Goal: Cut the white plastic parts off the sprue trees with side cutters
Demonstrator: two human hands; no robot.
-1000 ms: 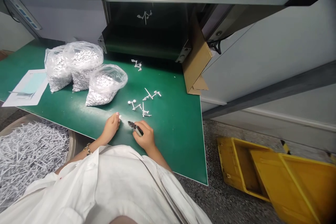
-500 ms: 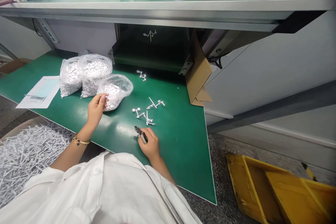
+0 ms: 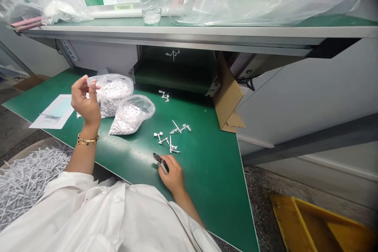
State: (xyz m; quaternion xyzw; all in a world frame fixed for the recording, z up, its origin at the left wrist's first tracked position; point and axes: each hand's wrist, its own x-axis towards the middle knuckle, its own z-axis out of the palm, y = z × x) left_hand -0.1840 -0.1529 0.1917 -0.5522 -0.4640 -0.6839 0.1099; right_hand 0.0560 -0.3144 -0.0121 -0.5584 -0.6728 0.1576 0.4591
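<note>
From where I stand, sharing the head view, I see the left hand (image 3: pixel 86 100) raised at the back-left of the group of clear bags, thumb and fingers curled close together beside a piece of clear film; whether they pinch that film or some small piece, I cannot tell. The right hand (image 3: pixel 173 175) is wrapped round a pair of cutting pliers (image 3: pixel 160 162), low over the near part of the bench (image 3: pixel 206 193), the tool's nose pointing forward and to the left; how far apart its jaws stand is too small to tell. Just beyond the nose lie white branched pieces, the nearest (image 3: pixel 170 146) just beside another (image 3: pixel 161 140). The front bag (image 3: pixel 125 124) and the middle bag (image 3: pixel 110 105) stand open, filled with small white parts. To do this well, I would say, the pliers want a relaxed grip, nose turned away from the left hand, which ought to touch the film lightly so that no bag tips. The branched pieces look thin, so they are probably best taken one at a time by a sturdy stem, steadied before the tool comes near.
</note>
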